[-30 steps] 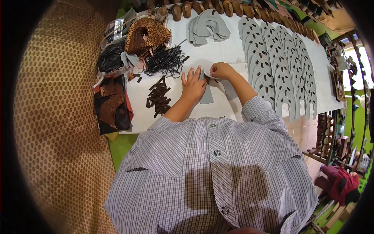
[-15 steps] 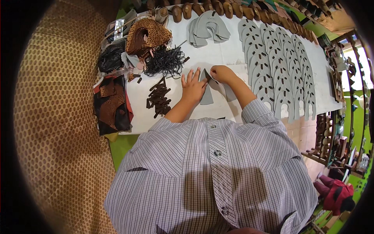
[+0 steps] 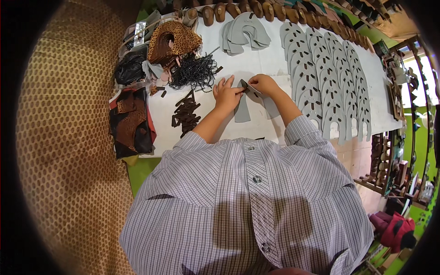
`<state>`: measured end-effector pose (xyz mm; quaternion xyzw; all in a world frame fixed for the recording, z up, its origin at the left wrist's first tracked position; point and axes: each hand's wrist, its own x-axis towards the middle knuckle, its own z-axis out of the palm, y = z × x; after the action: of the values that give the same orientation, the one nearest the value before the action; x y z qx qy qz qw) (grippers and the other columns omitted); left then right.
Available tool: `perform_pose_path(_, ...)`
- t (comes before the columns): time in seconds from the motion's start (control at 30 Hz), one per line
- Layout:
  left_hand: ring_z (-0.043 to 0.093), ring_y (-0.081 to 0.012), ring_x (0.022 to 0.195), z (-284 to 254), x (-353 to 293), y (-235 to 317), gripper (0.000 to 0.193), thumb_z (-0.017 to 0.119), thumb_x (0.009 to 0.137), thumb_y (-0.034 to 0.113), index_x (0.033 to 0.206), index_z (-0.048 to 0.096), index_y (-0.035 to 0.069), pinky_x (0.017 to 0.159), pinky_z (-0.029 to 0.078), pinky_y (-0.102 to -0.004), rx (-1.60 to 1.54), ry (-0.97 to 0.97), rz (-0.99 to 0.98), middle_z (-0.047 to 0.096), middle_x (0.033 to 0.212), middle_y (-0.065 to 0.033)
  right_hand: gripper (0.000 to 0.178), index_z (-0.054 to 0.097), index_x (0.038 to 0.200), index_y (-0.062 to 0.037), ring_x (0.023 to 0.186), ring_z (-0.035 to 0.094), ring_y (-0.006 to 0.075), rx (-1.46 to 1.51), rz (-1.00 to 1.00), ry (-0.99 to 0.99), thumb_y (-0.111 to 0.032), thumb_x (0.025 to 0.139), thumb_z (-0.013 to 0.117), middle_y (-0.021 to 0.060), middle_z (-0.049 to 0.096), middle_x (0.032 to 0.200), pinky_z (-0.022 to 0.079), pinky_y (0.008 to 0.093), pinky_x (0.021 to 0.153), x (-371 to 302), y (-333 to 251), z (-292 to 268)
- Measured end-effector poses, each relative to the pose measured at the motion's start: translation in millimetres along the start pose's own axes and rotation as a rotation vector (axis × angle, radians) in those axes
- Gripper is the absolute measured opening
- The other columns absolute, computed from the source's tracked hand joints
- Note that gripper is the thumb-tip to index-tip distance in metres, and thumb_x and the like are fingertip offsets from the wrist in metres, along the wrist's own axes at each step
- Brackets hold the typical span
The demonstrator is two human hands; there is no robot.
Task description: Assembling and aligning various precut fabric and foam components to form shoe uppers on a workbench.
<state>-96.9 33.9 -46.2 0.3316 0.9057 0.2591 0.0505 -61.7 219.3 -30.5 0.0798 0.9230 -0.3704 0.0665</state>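
Note:
Both hands are at one grey U-shaped shoe upper piece (image 3: 242, 112) on the white table, its curved top bent up between them. My left hand (image 3: 227, 96) grips that top edge between thumb and fingers, the other fingers partly spread. Opposite it, my right hand (image 3: 265, 85) has its fingers pinched on the same edge. A small dark bit shows at the pinch, too small to name. Left of my left hand lies a pile of short dark brown strips (image 3: 186, 114). Rows of overlapping grey upper pieces (image 3: 330, 85), each with small dark strips, lie at the right.
More grey upper pieces (image 3: 245, 34) are stacked at the far middle. Black bead strings (image 3: 195, 73), leopard-print pieces (image 3: 172, 41) and a black bag (image 3: 130, 68) crowd the left. Brown shoe lasts (image 3: 220, 13) line the far edge. A patterned curtain (image 3: 73, 137) hangs at far left.
My right hand has come slightly left and turned, its fingertips now on the piece's top edge. My left fingers have drawn in closer round it, and the top is bent up more.

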Motion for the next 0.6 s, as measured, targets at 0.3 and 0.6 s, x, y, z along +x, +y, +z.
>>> perform_pose_path(0.3, 0.028, -0.0353, 0.128, 0.5, -2.2, 2.0, 0.019, 0.066, 0.076, 0.028, 0.094, 0.070, 0.033, 0.103, 0.012, -0.0528, 0.014, 0.007, 0.003, 0.038, 0.139, -0.0065, 0.017, 0.068, 0.085, -0.0078, 0.068, 0.061, 0.0231, 0.025, 0.034, -0.067, -0.020, 0.075, 0.062, 0.0099, 0.066, 0.076, 0.047, 0.0320, 0.064, 0.2, 0.2, -5.1)
perform_pose_path(0.6, 0.029, -0.0321, 0.128, -3.8, -4.9, 7.1, 0.011, 0.064, 0.076, 0.025, 0.085, 0.072, 0.024, 0.103, 0.011, -0.0559, 0.028, 0.018, -0.025, 0.040, 0.137, -0.0047, 0.019, 0.067, 0.079, -0.0038, 0.067, 0.060, 0.0266, -0.001, 0.057, -0.035, -0.021, 0.072, 0.064, 0.0144, 0.064, 0.074, 0.047, 0.0349, 0.065, -8.2, -17.7, -5.8)
